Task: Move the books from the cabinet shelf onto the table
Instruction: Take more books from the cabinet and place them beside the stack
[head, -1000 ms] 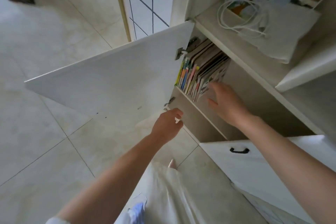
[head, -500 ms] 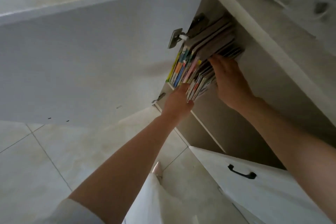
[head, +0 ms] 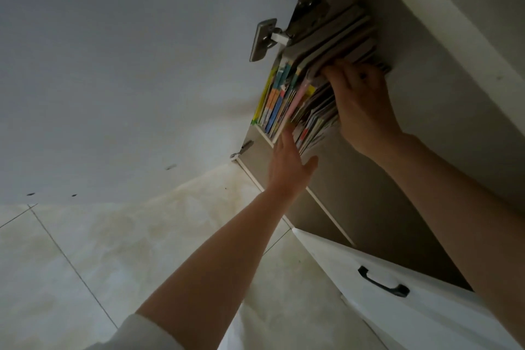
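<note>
From the head camera, two bare hands reach into one open cabinet compartment, where a single tight row of books (head: 295, 94) stands on the cabinet shelf (head: 262, 133); the volumes are too closely packed and too dim to count exactly, though at least a dozen thin spines show. The books lean slightly, most of them slim and soft-covered: yellow, blue, orange and pink spines sit at the left end of the row, paler multicoloured ones to the right, and several broad grey-brown covers rise above the rest near the top of the compartment. The right hand (head: 360, 105) lies against the right end of the row, its fingers curled over the top edges of the rightmost books and gripping them. The left hand (head: 287, 162) is spread open, fingers straight and loosely together, its fingertips touching the lower edges of the books at the shelf front, thumb held out to the side. One white cabinet door (head: 127, 79) stands swung open at the left, carried on two metal hinges, the upper hinge (head: 264, 38) large and clear, the lower hinge (head: 241, 149) small. One white drawer front with one black handle (head: 382, 281) sits below right.
</note>
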Demonstrator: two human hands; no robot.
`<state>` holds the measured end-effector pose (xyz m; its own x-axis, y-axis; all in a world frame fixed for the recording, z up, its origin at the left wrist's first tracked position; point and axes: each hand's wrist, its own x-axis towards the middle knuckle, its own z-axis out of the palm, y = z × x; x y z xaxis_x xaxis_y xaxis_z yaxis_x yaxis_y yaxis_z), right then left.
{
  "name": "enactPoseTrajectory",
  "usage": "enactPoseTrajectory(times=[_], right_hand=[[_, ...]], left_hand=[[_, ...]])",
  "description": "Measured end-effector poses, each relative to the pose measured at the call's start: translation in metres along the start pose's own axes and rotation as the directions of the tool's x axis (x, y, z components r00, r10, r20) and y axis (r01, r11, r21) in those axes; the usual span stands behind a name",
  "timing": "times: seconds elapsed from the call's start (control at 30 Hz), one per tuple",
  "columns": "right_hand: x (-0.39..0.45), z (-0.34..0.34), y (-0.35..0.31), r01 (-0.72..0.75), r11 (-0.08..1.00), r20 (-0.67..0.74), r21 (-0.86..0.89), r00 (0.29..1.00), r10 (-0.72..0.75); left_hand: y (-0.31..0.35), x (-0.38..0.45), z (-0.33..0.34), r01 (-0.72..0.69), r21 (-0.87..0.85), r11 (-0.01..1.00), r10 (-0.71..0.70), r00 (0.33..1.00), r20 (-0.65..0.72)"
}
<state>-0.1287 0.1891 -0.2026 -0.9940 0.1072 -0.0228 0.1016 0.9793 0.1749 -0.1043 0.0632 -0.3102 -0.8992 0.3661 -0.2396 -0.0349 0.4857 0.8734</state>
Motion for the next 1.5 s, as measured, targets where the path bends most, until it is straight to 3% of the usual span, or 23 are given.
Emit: enactPoseTrajectory(times=[0.23,0.6,0.77,0.87,0.97,1.07,1.5], right_hand=[[-0.012,0.004,0.005,-0.021,0.999,-0.018,0.044,1.000,0.022],[-0.021,0.020,0.010,-0.035,0.953,-0.009,0.302,0.999,0.039],[-0.021,0.026,0.011,-0.004,0.942,-0.031,0.337,0.999,0.015],[-0.028,0.033,0.014,-0.054,0.891,-0.075,0.451,0.992,0.099],[-0.031,0.038,0.018,0.001,0.938,-0.068,0.346,0.997,0.024],[-0.028,0.039,0.019,0.021,0.974,0.029,0.224,0.999,-0.029],[-0.046,0.023,0.007,-0.014,0.941,0.009,0.339,1.000,0.012]], left_hand=[[-0.004,0.000,0.015,0.000,-0.002,1.000,0.000,0.990,-0.141],[-0.012,0.008,0.021,-0.136,0.150,0.979,0.170,0.955,-0.244],[-0.004,0.014,0.026,-0.129,0.034,0.991,0.133,0.958,-0.253],[-0.007,0.014,0.034,-0.090,-0.014,0.996,0.084,0.968,-0.237],[-0.015,0.016,0.043,-0.089,0.018,0.996,0.091,0.977,-0.192],[-0.017,0.020,0.048,-0.103,0.049,0.993,0.110,0.979,-0.171],[-0.028,0.000,0.025,-0.229,0.101,0.968,0.243,0.956,-0.163]])
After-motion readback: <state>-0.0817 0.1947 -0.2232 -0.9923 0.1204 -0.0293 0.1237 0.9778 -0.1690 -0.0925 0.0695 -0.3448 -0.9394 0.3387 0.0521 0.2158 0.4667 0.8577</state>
